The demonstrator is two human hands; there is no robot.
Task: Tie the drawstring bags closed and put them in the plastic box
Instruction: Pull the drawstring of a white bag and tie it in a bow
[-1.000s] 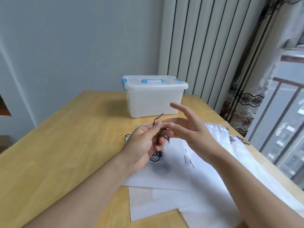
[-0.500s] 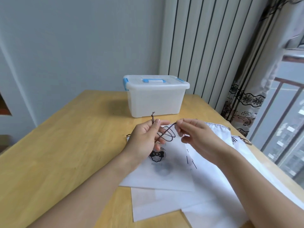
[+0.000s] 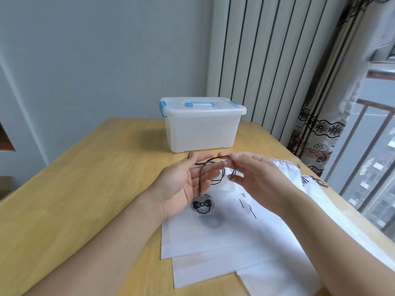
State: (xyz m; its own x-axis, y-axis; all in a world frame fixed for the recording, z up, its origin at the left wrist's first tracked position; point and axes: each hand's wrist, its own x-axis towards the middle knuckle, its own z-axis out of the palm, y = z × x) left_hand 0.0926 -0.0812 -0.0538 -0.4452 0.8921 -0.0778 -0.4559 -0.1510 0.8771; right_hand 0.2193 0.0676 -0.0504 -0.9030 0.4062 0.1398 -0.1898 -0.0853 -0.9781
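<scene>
White drawstring bags lie overlapped on the wooden table; the top bag (image 3: pixel 213 233) carries a bow-shaped print. My left hand (image 3: pixel 183 184) and my right hand (image 3: pixel 254 174) hover over its top edge, both pinching the dark brown drawstring (image 3: pixel 210 162), which crosses between the fingertips and loops below them. The translucent plastic box (image 3: pixel 202 129), with blue handle and clips, stands beyond my hands with its lid on.
The wooden table (image 3: pixel 85 189) stretches bare to the left. More white bags (image 3: pixel 288 268) spread to the right, with loose cord ends near the table's right edge. A radiator, a curtain and a window railing stand at right.
My right hand closed onto the cord, and both hands drew the crossed drawstring wider apart over the top bag. The loop has shifted up between the fingertips.
</scene>
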